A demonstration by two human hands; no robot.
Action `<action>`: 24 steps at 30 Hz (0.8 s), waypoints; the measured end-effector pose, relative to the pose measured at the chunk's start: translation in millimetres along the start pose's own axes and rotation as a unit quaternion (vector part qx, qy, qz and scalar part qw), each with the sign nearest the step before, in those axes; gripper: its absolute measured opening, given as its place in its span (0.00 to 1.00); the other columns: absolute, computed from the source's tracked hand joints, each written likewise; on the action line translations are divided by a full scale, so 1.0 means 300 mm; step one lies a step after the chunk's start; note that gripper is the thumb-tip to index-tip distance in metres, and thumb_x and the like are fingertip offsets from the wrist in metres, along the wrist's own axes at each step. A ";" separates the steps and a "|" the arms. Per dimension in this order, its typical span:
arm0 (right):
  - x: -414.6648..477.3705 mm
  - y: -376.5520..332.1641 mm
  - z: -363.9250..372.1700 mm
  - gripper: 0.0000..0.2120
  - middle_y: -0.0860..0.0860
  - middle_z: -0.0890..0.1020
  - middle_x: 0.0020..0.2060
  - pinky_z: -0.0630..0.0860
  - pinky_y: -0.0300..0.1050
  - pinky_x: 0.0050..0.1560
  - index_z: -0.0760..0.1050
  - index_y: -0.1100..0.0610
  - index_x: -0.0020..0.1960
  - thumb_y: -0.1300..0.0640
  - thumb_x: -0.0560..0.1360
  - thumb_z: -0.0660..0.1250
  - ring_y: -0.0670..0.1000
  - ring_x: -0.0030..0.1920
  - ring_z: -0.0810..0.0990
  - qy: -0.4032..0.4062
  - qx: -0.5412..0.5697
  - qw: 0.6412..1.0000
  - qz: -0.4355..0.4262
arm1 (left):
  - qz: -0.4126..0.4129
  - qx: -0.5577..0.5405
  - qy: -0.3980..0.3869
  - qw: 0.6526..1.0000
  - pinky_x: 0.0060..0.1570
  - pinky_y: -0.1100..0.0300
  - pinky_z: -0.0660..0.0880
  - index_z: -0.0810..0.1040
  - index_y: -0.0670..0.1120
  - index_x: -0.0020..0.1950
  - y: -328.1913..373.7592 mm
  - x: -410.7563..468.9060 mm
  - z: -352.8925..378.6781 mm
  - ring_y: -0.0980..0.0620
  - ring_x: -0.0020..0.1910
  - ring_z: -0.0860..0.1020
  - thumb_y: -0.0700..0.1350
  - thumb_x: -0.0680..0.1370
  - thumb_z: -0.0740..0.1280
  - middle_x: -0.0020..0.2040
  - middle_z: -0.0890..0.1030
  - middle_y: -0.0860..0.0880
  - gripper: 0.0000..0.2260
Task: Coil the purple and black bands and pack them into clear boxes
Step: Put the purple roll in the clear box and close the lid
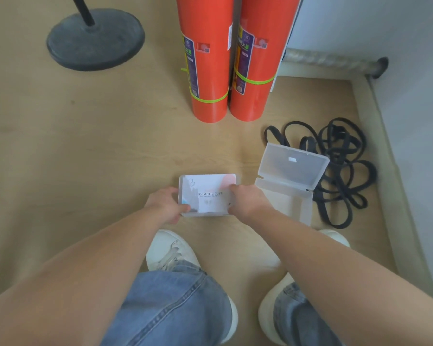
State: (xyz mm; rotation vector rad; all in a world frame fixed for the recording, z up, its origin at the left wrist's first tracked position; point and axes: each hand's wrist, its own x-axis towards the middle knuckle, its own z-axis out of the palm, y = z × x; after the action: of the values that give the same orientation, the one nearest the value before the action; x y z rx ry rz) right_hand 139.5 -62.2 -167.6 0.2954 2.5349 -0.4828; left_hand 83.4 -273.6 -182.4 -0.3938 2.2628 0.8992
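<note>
A closed clear box (208,193) with a white printed label lies on the floor in front of me. My left hand (166,204) grips its left end and my right hand (248,201) grips its right end. To the right, a second clear box (289,188) stands open, its lid tipped up, and it looks empty. A long black band (343,166) lies in loose tangled loops on the floor behind and to the right of the open box. No purple band shows; what the closed box holds is hidden by its label.
Two red fire extinguishers (225,58) stand just beyond the boxes. A black round stand base (95,38) sits at the far left. A pale wall and skirting (395,171) run along the right. My white shoes (170,250) and jeans are at the bottom.
</note>
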 end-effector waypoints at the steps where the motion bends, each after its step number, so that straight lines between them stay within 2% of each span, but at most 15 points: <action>1: 0.001 0.004 0.002 0.25 0.55 0.79 0.51 0.71 0.46 0.41 0.67 0.49 0.74 0.55 0.78 0.65 0.56 0.47 0.75 0.007 0.016 1.000 0.004 | -0.004 -0.014 0.001 1.000 0.47 0.52 0.84 0.74 0.51 0.71 0.004 -0.001 0.005 0.47 0.39 0.87 0.42 0.74 0.77 0.49 0.83 0.46 0.27; 5: 0.013 0.021 -0.004 0.25 0.56 0.80 0.60 0.78 0.47 0.50 0.69 0.51 0.75 0.58 0.78 0.64 0.58 0.58 0.79 0.045 0.117 0.992 0.028 | -0.008 -0.084 0.022 0.996 0.53 0.51 0.83 0.76 0.50 0.70 0.009 0.015 0.017 0.48 0.40 0.87 0.42 0.75 0.75 0.45 0.83 0.49 0.24; 8: 0.043 0.015 -0.021 0.27 0.56 0.77 0.68 0.77 0.44 0.50 0.67 0.52 0.77 0.60 0.78 0.64 0.58 0.61 0.80 0.049 0.206 0.976 0.045 | 0.005 -0.181 0.054 0.982 0.55 0.54 0.81 0.78 0.47 0.68 0.042 0.043 0.006 0.48 0.43 0.86 0.41 0.76 0.74 0.42 0.82 0.52 0.21; 11: 0.096 -0.003 -0.038 0.28 0.54 0.75 0.70 0.74 0.41 0.51 0.66 0.52 0.78 0.59 0.79 0.64 0.56 0.66 0.78 0.031 0.224 0.973 0.035 | 0.039 -0.258 0.033 0.965 0.59 0.55 0.79 0.77 0.48 0.69 0.097 0.058 -0.007 0.51 0.46 0.83 0.36 0.78 0.72 0.46 0.79 0.55 0.21; 13: 0.126 -0.017 -0.049 0.28 0.52 0.75 0.71 0.74 0.41 0.53 0.65 0.52 0.78 0.58 0.79 0.64 0.55 0.68 0.77 0.024 0.219 0.975 0.022 | 0.061 -0.249 0.029 0.966 0.61 0.52 0.79 0.78 0.57 0.59 0.116 0.069 -0.008 0.55 0.46 0.81 0.33 0.78 0.69 0.46 0.79 0.57 0.19; 14: 0.132 -0.024 -0.055 0.28 0.52 0.74 0.71 0.74 0.42 0.53 0.65 0.52 0.78 0.58 0.79 0.64 0.54 0.68 0.76 0.023 0.216 0.976 0.017 | 0.060 -0.239 0.033 0.968 0.60 0.51 0.80 0.77 0.59 0.55 0.121 0.070 -0.008 0.54 0.46 0.81 0.33 0.77 0.68 0.46 0.80 0.57 0.20; 15: 0.135 -0.027 -0.061 0.28 0.51 0.74 0.71 0.75 0.42 0.52 0.65 0.52 0.78 0.59 0.79 0.63 0.54 0.68 0.76 0.026 0.213 0.977 0.014 | 0.045 -0.219 0.038 0.974 0.60 0.49 0.80 0.77 0.57 0.55 0.120 0.077 -0.005 0.52 0.47 0.82 0.33 0.77 0.68 0.46 0.79 0.55 0.18; 16: 0.130 -0.028 -0.067 0.28 0.52 0.74 0.71 0.75 0.42 0.51 0.65 0.51 0.78 0.59 0.79 0.63 0.55 0.67 0.77 0.030 0.212 0.977 0.014 | 0.028 -0.197 0.039 0.979 0.59 0.49 0.81 0.77 0.52 0.61 0.121 0.068 -0.002 0.49 0.48 0.83 0.34 0.76 0.69 0.47 0.79 0.52 0.17; 18: 0.104 -0.020 -0.075 0.26 0.53 0.76 0.68 0.75 0.42 0.45 0.67 0.50 0.77 0.60 0.79 0.63 0.55 0.61 0.80 0.046 0.216 0.975 0.018 | -0.030 -0.160 0.007 0.987 0.58 0.49 0.81 0.72 0.42 0.71 0.126 0.041 0.017 0.44 0.51 0.82 0.36 0.77 0.70 0.50 0.77 0.46 0.22; 19: 0.084 -0.013 -0.081 0.25 0.53 0.78 0.66 0.75 0.41 0.45 0.70 0.51 0.75 0.59 0.79 0.63 0.55 0.58 0.81 0.057 0.217 0.974 0.017 | -0.045 -0.153 -0.018 0.987 0.57 0.50 0.81 0.70 0.41 0.72 0.135 0.018 0.034 0.44 0.52 0.81 0.36 0.78 0.70 0.51 0.76 0.45 0.23; 21: 0.043 0.013 -0.095 0.17 0.52 0.81 0.60 0.74 0.41 0.49 0.76 0.53 0.67 0.58 0.79 0.65 0.55 0.57 0.81 0.084 0.206 0.975 0.002 | -0.024 -0.118 -0.056 0.991 0.55 0.50 0.82 0.72 0.42 0.71 0.159 -0.028 0.075 0.44 0.53 0.82 0.37 0.79 0.68 0.53 0.77 0.44 0.20; 23: -0.002 0.058 -0.115 0.07 0.52 0.84 0.49 0.75 0.42 0.47 0.80 0.56 0.53 0.57 0.78 0.66 0.55 0.51 0.81 0.112 0.191 0.975 -0.002 | 0.022 -0.081 -0.076 0.994 0.53 0.51 0.83 0.75 0.47 0.68 0.200 -0.072 0.122 0.44 0.53 0.83 0.39 0.79 0.67 0.57 0.80 0.44 0.17; 24: -0.028 0.092 -0.129 0.05 0.52 0.84 0.45 0.76 0.44 0.45 0.80 0.57 0.49 0.57 0.79 0.66 0.55 0.47 0.81 0.122 0.183 0.975 0.006 | 0.046 -0.067 -0.080 0.993 0.51 0.53 0.83 0.77 0.49 0.65 0.225 -0.099 0.148 0.45 0.52 0.84 0.41 0.79 0.66 0.58 0.80 0.45 0.15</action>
State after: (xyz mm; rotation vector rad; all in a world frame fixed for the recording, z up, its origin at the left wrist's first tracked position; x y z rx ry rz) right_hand 136.7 -22.8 -140.2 0.5336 2.6655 -0.9658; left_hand 93.1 -193.3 -153.1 -0.2669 2.0957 1.0945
